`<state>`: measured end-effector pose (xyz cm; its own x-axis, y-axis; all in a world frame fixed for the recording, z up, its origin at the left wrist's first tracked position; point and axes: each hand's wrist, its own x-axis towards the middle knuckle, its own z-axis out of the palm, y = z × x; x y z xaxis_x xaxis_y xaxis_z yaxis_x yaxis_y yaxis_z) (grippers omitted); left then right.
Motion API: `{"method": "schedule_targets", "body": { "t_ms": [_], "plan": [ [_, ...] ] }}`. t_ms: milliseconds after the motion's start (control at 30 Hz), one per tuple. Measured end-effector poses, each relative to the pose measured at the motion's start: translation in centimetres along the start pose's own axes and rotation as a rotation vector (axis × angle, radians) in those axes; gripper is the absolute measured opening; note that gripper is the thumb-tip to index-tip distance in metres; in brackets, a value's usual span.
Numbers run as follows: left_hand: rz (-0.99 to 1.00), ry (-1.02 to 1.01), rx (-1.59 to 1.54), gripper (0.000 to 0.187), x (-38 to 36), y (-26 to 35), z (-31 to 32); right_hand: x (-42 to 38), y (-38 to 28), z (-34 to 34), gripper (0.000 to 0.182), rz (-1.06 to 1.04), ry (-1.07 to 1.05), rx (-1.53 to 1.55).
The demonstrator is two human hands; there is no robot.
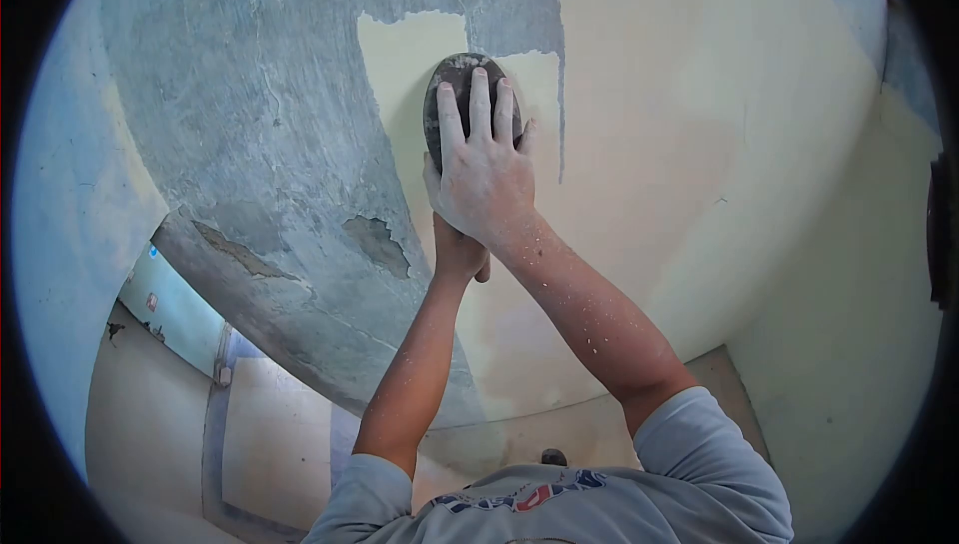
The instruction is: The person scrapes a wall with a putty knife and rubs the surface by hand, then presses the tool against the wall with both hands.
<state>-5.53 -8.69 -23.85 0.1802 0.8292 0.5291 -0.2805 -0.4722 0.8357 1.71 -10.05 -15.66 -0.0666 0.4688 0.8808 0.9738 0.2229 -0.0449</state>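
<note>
A dark oval float or pad [459, 72], smeared pale along its edge, lies against the wall [639, 114]. My right hand [486, 169] presses on it from above, fingers stretched out and slightly apart, their backs coated in pale dust. My left hand [457, 242] comes up from below, mostly covered by the right palm. Its fingers are hidden, so I cannot see what it grips. Around the pad is a cream patch of smooth coating [408, 54], with a ragged edge against the bare grey-blue wall surface [280, 84].
Flaked hollows [378, 244] mark the grey-blue surface at lower left. Smooth cream coating spreads over the wall to the right. A doorway-like opening [275, 434] shows at bottom left. At the far right is a dark object [937, 234]. Pale specks dot my right forearm.
</note>
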Motion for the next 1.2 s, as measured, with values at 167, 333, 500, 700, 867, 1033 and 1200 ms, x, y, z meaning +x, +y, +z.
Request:
{"method": "schedule_targets", "body": {
  "t_ms": [167, 333, 500, 700, 867, 1033, 1200],
  "plan": [
    [0.075, -0.003, 0.128, 0.054, 0.2, -3.0, 0.1, -0.3, -0.8, -0.1, 0.081, 0.045, -0.066, -0.129],
    [-0.073, -0.130, -0.016, 0.048, 0.7, -4.1, -0.5, -0.1, -0.7, -0.8, 0.088, 0.086, -0.107, -0.012],
    [0.264, -0.112, 0.106, 0.050, 0.9, -3.7, -0.1, -0.2, -0.3, -0.2, 0.088, 0.071, -0.036, -0.006],
    [0.219, -0.110, -0.031, 0.056, 0.8, -5.1, 0.1, -0.2, -0.5, -1.0, 0.089, 0.102, -0.106, -0.024],
    [0.213, -0.124, -0.087, 0.053, 1.4, -3.3, 0.7, 0.6, -0.2, -0.8, 0.088, 0.067, -0.082, -0.070],
    [0.123, -0.124, 0.036, 0.049, 4.0, 1.9, 0.9, 4.7, -0.2, -2.1, 0.085, 0.086, 0.028, 0.014],
    [-0.112, -0.226, -0.027, 0.056, 3.9, 3.4, 0.8, 4.5, 0.4, -2.4, 0.083, 0.099, 0.019, 0.062]
  ]
}}
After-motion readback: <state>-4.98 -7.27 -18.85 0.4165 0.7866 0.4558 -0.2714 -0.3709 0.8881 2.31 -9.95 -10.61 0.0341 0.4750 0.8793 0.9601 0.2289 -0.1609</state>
